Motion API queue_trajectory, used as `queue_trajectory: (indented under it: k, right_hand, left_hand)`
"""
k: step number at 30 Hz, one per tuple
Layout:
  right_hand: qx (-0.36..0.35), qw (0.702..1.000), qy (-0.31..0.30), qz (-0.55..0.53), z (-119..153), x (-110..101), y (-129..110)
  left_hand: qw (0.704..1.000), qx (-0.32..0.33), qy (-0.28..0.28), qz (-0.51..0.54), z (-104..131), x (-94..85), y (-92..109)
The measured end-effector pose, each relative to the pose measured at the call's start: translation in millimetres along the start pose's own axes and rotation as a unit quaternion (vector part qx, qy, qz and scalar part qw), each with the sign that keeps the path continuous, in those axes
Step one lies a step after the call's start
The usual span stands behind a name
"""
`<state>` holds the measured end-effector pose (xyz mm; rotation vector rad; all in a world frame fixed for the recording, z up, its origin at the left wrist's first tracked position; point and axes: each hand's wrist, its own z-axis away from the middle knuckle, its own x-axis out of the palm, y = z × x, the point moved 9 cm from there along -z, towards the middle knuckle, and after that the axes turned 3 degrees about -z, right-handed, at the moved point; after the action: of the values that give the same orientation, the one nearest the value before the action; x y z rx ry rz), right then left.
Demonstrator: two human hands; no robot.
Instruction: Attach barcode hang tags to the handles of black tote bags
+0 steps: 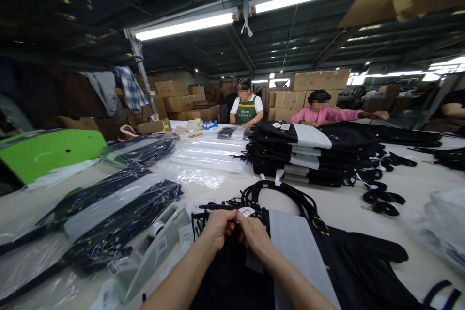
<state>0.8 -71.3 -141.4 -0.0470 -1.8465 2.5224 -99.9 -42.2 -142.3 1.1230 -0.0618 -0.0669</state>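
My left hand and my right hand meet over a black fringed bag on the table. Their thumbs and fingers pinch together at a small white tag with reddish print, near the bag's upper edge. Around the bag's body runs a pale paper strip. Its black looped handles lie beyond my hands, with brass-coloured studs where they join. Just left of my left hand stands a translucent plastic holder with barcode stickers. Some fingertips are hidden behind the knuckles.
A tall stack of black bags stands beyond the handles. Plastic-wrapped black bags lie at left, near a bright green panel. Clear plastic sleeves cover the middle. Two co-workers, one in a green apron, are across the table.
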Motion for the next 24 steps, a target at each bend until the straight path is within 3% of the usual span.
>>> queue_trajectory:
  k: [7, 12, 15, 18, 21, 22, 24]
  right_hand:
    - [-0.022, 0.998, -0.053, 0.026, 0.9, -6.4, 0.1]
    - [-0.021, 0.998, 0.011, -0.050, 1.6, -26.0, -3.5]
    - [-0.031, 0.995, 0.051, -0.078, 11.1, -45.9, -12.9]
    - [-0.043, 0.995, 0.056, -0.066, 35.5, -71.8, -25.8]
    - [-0.041, 0.998, 0.044, 0.036, 74.9, -110.8, -28.6]
    - [-0.054, 0.988, 0.050, 0.138, 91.2, -128.4, -28.2]
    - [-0.113, 0.928, 0.106, 0.338, 129.4, -170.0, -27.6]
  left_hand:
    - [0.988, 0.021, 0.064, -0.140, -4.0, -3.0, -3.3]
    - [0.977, 0.061, 0.085, -0.186, 3.3, -8.1, 1.8]
    - [0.963, 0.094, 0.104, -0.229, 17.9, -21.6, 11.4]
    - [0.940, 0.134, 0.128, -0.286, 48.2, -40.1, 24.4]
    - [0.893, 0.174, 0.127, -0.396, 87.7, -51.0, 29.2]
    - [0.872, 0.191, 0.107, -0.438, 99.9, -51.1, 26.0]
    - [0.836, 0.229, 0.064, -0.494, 121.7, -54.0, 12.1]
